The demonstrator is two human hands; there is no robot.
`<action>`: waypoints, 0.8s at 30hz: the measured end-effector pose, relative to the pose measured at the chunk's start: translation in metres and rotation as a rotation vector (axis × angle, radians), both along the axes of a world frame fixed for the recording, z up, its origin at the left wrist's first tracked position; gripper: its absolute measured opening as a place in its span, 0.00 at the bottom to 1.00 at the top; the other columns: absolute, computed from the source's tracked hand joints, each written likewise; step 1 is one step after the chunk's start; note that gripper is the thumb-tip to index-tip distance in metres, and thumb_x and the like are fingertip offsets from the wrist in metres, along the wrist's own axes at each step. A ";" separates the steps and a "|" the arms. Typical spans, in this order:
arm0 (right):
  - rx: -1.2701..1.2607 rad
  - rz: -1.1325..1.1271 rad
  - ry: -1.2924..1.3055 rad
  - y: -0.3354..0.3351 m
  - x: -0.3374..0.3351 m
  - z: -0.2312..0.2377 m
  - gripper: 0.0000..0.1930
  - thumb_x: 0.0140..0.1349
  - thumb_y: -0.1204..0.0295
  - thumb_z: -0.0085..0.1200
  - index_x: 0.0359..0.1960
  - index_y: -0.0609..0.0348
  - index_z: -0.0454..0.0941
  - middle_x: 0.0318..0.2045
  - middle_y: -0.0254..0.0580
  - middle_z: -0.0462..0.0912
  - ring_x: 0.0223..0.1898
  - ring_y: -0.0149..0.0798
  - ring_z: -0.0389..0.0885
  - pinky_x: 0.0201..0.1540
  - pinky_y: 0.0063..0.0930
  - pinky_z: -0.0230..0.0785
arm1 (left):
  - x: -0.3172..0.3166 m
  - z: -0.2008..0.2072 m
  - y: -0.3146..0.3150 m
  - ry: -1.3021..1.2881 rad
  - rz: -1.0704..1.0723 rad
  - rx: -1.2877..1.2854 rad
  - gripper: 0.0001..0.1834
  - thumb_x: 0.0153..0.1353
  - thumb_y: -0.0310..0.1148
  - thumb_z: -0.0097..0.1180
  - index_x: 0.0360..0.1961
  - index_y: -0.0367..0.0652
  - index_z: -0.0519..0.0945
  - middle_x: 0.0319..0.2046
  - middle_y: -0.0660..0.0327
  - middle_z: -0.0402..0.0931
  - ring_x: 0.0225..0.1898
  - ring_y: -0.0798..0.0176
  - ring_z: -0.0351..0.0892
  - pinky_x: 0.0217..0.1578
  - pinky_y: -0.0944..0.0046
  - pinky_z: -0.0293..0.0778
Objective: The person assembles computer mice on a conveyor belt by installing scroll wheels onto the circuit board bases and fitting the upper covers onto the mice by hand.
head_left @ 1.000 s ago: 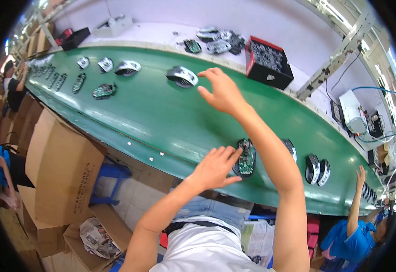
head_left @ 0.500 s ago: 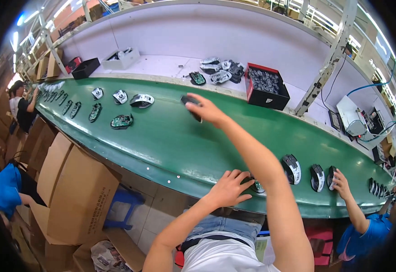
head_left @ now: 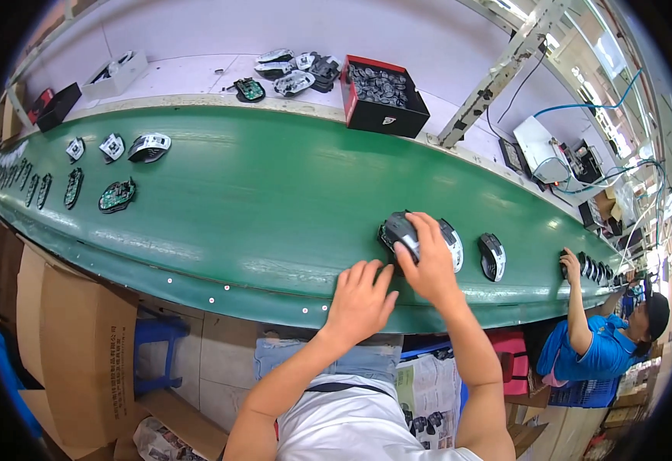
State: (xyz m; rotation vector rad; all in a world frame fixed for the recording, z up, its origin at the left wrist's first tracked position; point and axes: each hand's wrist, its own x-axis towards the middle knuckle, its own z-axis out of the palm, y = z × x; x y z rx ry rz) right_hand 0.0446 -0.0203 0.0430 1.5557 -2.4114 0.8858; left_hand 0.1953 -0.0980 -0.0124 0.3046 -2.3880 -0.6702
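My right hand [head_left: 430, 265] has its fingers curled round a dark grey mouse cover [head_left: 399, 233], low over the green belt. Whether a mouse base lies beneath the cover is hidden. Just past those fingers is a black-and-silver mouse [head_left: 453, 244], partly covered by the hand. Near the belt's front edge, my left hand [head_left: 359, 301] lies palm down with fingers apart, holding nothing. Farther right along the belt sits another black-and-silver mouse [head_left: 492, 257]. To the left lie an opened mouse base with a green circuit board [head_left: 116, 195] and a silver mouse shell [head_left: 150, 147].
On the back shelf stand a black box of small dark parts [head_left: 386, 96] and a pile of mouse shells [head_left: 294, 73]. A co-worker in blue [head_left: 593, 342] reaches onto the belt at right. A large cardboard box [head_left: 82, 346] and a blue stool [head_left: 159, 349] are below left.
My right hand has brought the dark cover from the belt's far side toward me and rightward. My left hand stays near the front edge. The view has shifted right.
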 end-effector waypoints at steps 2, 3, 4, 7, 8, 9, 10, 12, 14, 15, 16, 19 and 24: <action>0.021 -0.019 0.045 -0.001 -0.002 -0.014 0.28 0.59 0.69 0.60 0.61 0.62 0.67 0.59 0.56 0.69 0.54 0.61 0.72 0.58 0.47 0.67 | 0.006 0.000 -0.002 0.007 -0.004 0.103 0.22 0.57 0.36 0.61 0.52 0.40 0.77 0.50 0.53 0.73 0.53 0.49 0.71 0.52 0.51 0.66; 0.040 -0.012 0.077 -0.001 -0.005 -0.020 0.29 0.58 0.70 0.61 0.62 0.62 0.67 0.60 0.55 0.70 0.56 0.60 0.71 0.59 0.47 0.66 | 0.010 0.001 -0.003 0.023 0.001 0.119 0.20 0.56 0.34 0.61 0.49 0.40 0.78 0.49 0.54 0.73 0.53 0.49 0.71 0.51 0.51 0.67; 0.047 -0.012 0.074 0.001 -0.008 -0.026 0.29 0.58 0.70 0.61 0.62 0.62 0.67 0.60 0.55 0.70 0.56 0.60 0.71 0.59 0.47 0.66 | 0.012 0.001 -0.004 0.020 0.001 0.125 0.20 0.56 0.34 0.61 0.49 0.40 0.78 0.49 0.54 0.73 0.53 0.49 0.71 0.51 0.51 0.67; 0.063 0.072 0.086 0.010 -0.014 -0.034 0.31 0.58 0.70 0.61 0.63 0.62 0.66 0.61 0.54 0.69 0.58 0.59 0.70 0.59 0.47 0.66 | 0.018 0.000 -0.004 0.010 0.000 0.136 0.18 0.56 0.34 0.61 0.48 0.39 0.79 0.49 0.53 0.73 0.53 0.48 0.71 0.51 0.51 0.67; 0.076 0.081 0.082 0.009 -0.014 -0.036 0.31 0.58 0.70 0.61 0.63 0.62 0.66 0.61 0.54 0.69 0.58 0.59 0.70 0.59 0.47 0.66 | 0.018 0.000 -0.005 0.008 0.002 0.137 0.18 0.56 0.34 0.61 0.47 0.39 0.79 0.49 0.53 0.73 0.53 0.48 0.71 0.51 0.50 0.67; 0.080 0.069 0.099 0.009 -0.012 -0.036 0.30 0.59 0.70 0.60 0.63 0.62 0.66 0.61 0.54 0.69 0.58 0.59 0.70 0.60 0.46 0.65 | 0.018 0.001 -0.005 0.008 -0.003 0.139 0.17 0.56 0.34 0.61 0.46 0.39 0.79 0.49 0.53 0.73 0.53 0.48 0.71 0.51 0.50 0.67; 0.083 0.057 0.117 0.009 -0.011 -0.037 0.30 0.59 0.70 0.60 0.63 0.62 0.66 0.61 0.54 0.69 0.58 0.58 0.70 0.60 0.46 0.65 | 0.018 0.001 -0.006 0.006 -0.002 0.152 0.17 0.56 0.34 0.61 0.46 0.39 0.79 0.49 0.53 0.73 0.53 0.48 0.71 0.51 0.50 0.67; 0.078 0.055 0.115 0.008 -0.011 -0.036 0.29 0.60 0.69 0.59 0.63 0.62 0.67 0.60 0.54 0.70 0.58 0.58 0.70 0.60 0.45 0.64 | 0.017 0.003 -0.006 -0.009 -0.016 0.132 0.17 0.56 0.34 0.61 0.46 0.40 0.79 0.50 0.52 0.73 0.54 0.48 0.71 0.51 0.50 0.67; 0.061 0.024 0.168 0.010 -0.014 -0.041 0.28 0.61 0.68 0.58 0.63 0.61 0.67 0.59 0.53 0.70 0.58 0.57 0.71 0.60 0.45 0.65 | 0.017 0.005 -0.005 -0.014 -0.028 0.127 0.17 0.56 0.34 0.61 0.46 0.40 0.79 0.50 0.52 0.73 0.54 0.48 0.70 0.52 0.50 0.67; 0.068 0.026 0.160 0.009 -0.012 -0.040 0.28 0.61 0.68 0.58 0.63 0.61 0.67 0.59 0.53 0.70 0.58 0.57 0.71 0.60 0.45 0.65 | 0.019 0.006 -0.004 -0.023 -0.037 0.111 0.17 0.56 0.34 0.61 0.46 0.40 0.79 0.51 0.52 0.73 0.55 0.48 0.70 0.52 0.50 0.67; 0.110 0.022 0.160 0.008 -0.011 -0.037 0.27 0.63 0.67 0.56 0.63 0.61 0.67 0.60 0.53 0.71 0.59 0.57 0.71 0.61 0.45 0.64 | 0.020 0.007 -0.003 -0.032 -0.037 0.117 0.17 0.56 0.34 0.61 0.46 0.40 0.79 0.51 0.52 0.73 0.55 0.48 0.70 0.52 0.50 0.67; 0.180 0.041 0.050 0.004 -0.014 -0.032 0.26 0.65 0.65 0.54 0.64 0.60 0.67 0.59 0.54 0.71 0.60 0.57 0.70 0.62 0.45 0.63 | 0.018 0.006 -0.003 -0.038 -0.035 0.106 0.17 0.56 0.34 0.61 0.46 0.39 0.79 0.51 0.52 0.73 0.55 0.48 0.70 0.53 0.50 0.66; 0.073 0.050 0.043 -0.003 -0.028 0.009 0.26 0.71 0.67 0.44 0.67 0.69 0.61 0.68 0.61 0.63 0.69 0.59 0.61 0.71 0.43 0.53 | 0.027 0.000 -0.006 0.001 -0.116 0.110 0.17 0.55 0.33 0.61 0.44 0.36 0.78 0.50 0.50 0.72 0.55 0.48 0.71 0.53 0.51 0.67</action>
